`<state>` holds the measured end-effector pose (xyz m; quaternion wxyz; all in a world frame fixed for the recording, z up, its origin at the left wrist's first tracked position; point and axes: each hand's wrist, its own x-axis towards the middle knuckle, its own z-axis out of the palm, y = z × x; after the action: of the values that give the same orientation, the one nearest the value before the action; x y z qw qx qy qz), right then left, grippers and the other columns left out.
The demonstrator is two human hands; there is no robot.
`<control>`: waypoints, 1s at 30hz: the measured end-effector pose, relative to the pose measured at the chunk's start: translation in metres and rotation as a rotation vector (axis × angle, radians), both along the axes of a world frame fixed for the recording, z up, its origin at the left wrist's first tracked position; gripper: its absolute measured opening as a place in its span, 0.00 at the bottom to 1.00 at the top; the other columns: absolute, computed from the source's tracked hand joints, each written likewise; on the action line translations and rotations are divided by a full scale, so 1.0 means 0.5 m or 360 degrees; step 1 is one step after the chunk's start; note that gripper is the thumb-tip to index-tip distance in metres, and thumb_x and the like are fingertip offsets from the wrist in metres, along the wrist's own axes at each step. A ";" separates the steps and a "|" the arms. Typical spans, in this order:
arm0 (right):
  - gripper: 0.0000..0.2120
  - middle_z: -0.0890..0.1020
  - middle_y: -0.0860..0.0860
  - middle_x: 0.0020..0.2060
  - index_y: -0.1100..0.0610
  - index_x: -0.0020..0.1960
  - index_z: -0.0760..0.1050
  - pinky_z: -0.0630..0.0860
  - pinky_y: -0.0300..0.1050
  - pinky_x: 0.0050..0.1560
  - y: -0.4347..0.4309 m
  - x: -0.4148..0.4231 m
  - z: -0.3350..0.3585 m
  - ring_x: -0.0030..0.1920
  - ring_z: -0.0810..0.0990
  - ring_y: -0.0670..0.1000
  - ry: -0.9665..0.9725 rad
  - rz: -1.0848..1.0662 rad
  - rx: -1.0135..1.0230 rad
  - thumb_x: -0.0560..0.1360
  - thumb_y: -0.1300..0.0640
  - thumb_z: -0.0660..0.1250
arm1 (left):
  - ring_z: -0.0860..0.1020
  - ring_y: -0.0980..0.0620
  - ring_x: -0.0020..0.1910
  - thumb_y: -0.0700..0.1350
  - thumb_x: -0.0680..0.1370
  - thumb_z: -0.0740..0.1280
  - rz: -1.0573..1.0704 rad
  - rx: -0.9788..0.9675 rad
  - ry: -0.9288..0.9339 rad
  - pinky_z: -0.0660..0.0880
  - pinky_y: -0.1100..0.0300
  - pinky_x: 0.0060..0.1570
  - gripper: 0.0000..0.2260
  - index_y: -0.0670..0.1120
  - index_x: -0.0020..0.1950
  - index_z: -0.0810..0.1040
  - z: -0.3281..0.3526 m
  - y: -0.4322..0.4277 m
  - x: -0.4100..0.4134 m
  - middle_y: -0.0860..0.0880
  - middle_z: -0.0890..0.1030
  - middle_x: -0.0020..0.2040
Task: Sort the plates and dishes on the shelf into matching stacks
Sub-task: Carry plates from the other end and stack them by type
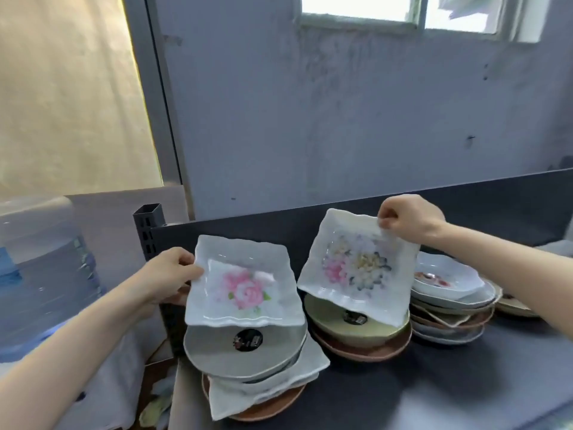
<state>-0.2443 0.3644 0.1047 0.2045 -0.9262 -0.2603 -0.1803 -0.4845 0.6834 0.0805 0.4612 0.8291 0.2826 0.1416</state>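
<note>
Nearest, left end of the shelf (465, 383): a mixed pile. Brown plate (266, 409) at the bottom, then a white square dish (279, 383), with a grey bowl (245, 352) bearing a black sticker on top. Not sorted.

Left hand (167, 274) grips the left rim of a rose plate (245, 287), thumb on top, holding it roughly level just above the grey bowl.

Right hand (409, 218) pinches the top corner of a flower plate (356, 268), steeply tilted. Its low edge hangs over the green bowl (350, 330) of the middle pile; I cannot tell whether they touch.

Both held plates are white, glossy, square and wavy-rimmed. Same shape, different prints.

Step, as I read it: pairing the two squares. Next, one should be laid flat on the other, corners aligned, somewhere clear of the bowls.

Farther right: a jumbled pile (449, 305) of dishes.
</note>
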 end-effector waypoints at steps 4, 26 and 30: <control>0.05 0.80 0.47 0.42 0.50 0.39 0.78 0.73 0.44 0.40 -0.103 -0.007 -0.017 0.44 0.79 0.51 0.0253 -0.0278 0.0178 0.73 0.55 0.68 | 0.79 0.48 0.31 0.37 0.76 0.65 -0.0130 -0.0108 -0.0037 0.76 0.61 0.25 0.05 0.39 0.52 0.74 0.007 -0.029 0.034 0.41 0.80 0.42; 0.08 0.77 0.59 0.36 0.76 0.45 0.78 0.77 0.38 0.25 -0.709 -0.020 -0.100 0.31 0.76 0.55 0.0730 -0.0932 0.1208 0.72 0.69 0.68 | 0.79 0.44 0.35 0.36 0.78 0.64 -0.0608 -0.0581 -0.0118 0.80 0.62 0.25 0.04 0.39 0.51 0.76 0.015 -0.519 0.338 0.38 0.81 0.44; 0.03 0.80 0.58 0.35 0.66 0.43 0.81 0.71 0.36 0.24 -0.840 -0.016 -0.096 0.30 0.75 0.52 0.0675 -0.0934 0.1184 0.73 0.67 0.69 | 0.81 0.45 0.31 0.35 0.78 0.64 -0.0587 -0.0652 -0.0108 0.79 0.61 0.24 0.02 0.38 0.48 0.76 0.019 -0.658 0.378 0.37 0.80 0.46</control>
<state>-0.2522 -0.0556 0.0567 0.5091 -0.8411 0.1393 -0.1186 -0.2954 0.3546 0.0901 0.6463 0.7508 0.1340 0.0228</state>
